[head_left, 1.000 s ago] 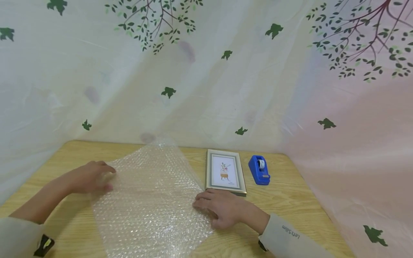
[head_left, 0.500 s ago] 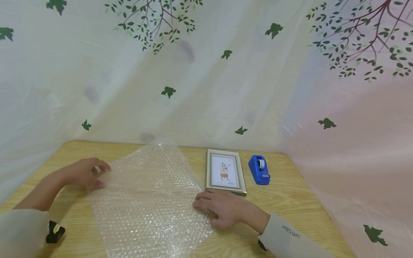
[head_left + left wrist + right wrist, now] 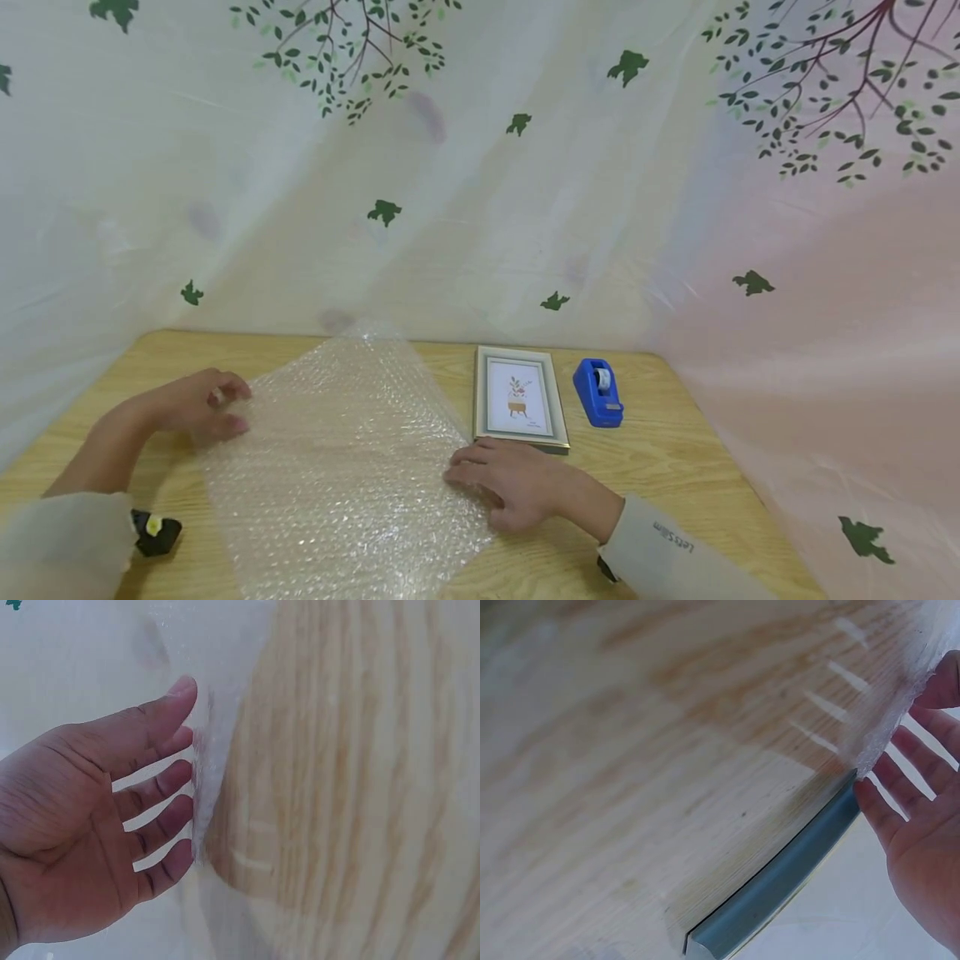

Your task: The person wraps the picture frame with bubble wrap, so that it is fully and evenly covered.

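Observation:
A sheet of clear bubble wrap [image 3: 345, 467] lies spread over the wooden table between my hands. At its left edge, my left hand [image 3: 187, 404] has thumb and fingers apart, the fingertips touching the wrap. In the left wrist view, those fingers [image 3: 161, 787] line up loosely along the edge. My right hand [image 3: 517, 483] rests on the sheet's right edge with fingers extended. Just beyond that hand lies a picture frame [image 3: 519, 398] with a plant print; its near left corner is partly hidden. In the right wrist view, the frame's green side [image 3: 787, 870] reaches close to my little finger.
A blue tape dispenser [image 3: 598, 393] with a tape roll stands right of the picture frame. A printed curtain [image 3: 450, 250] hangs behind and beside the wooden table [image 3: 660, 500]. The wrap's far corner reaches the table's back edge.
My left hand has moved to the left, and the wrap's left edge has shifted slightly that way. The right hand stays in place. The head view has turned a little.

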### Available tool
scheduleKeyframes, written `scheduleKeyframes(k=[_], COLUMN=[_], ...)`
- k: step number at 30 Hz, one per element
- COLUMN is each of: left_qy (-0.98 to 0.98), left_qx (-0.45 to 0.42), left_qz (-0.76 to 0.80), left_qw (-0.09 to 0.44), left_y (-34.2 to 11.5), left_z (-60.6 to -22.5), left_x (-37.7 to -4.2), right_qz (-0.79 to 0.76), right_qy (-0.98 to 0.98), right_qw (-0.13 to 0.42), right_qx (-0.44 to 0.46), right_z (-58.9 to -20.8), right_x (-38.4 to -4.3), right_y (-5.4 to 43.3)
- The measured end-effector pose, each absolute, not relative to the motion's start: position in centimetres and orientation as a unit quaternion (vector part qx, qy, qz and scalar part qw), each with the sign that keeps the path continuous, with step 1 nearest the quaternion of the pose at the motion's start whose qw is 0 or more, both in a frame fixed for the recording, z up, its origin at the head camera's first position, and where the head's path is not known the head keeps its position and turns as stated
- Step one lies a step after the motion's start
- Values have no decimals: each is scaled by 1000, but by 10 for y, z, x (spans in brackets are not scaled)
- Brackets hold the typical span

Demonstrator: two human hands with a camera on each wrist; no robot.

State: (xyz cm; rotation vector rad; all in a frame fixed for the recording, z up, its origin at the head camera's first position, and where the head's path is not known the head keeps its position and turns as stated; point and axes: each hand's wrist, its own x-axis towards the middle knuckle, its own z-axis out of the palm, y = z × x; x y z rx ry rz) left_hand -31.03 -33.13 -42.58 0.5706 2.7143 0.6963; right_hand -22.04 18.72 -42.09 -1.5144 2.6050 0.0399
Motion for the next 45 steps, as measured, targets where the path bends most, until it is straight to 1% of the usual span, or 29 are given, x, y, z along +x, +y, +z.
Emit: scheduleKeyframes(k=[4,7,13,20,27,37,45], left_qy=[946,953,961,965,969,967,966], left_qx=[194,172,140,135,124,127,120], left_qz=[230,220,209,202,201,206,211], left_qw=[123,117,115,94,77,77,86], left_y=[-334,-331,-322,-320,-314,-307,-306], left_z=[-437,-439,-435,-440,-430,-423,-425], left_x=[-315,-313,-306,-306,-291,-281,-282], right_qz=[12,10,8,11,18,-2,-18], right_qy=[862,862,863,863,860,864,882], right_qw=[62,61,63,60,51,42,9], right_qx=[-503,-503,-501,-501,-507,-501,-470], right_z=[-421,-421,-420,-420,-417,-412,-405], right_x=[-221,-221,-222,-223,-222,-222,-228], right_y=[187,187,186,185,184,187,193])
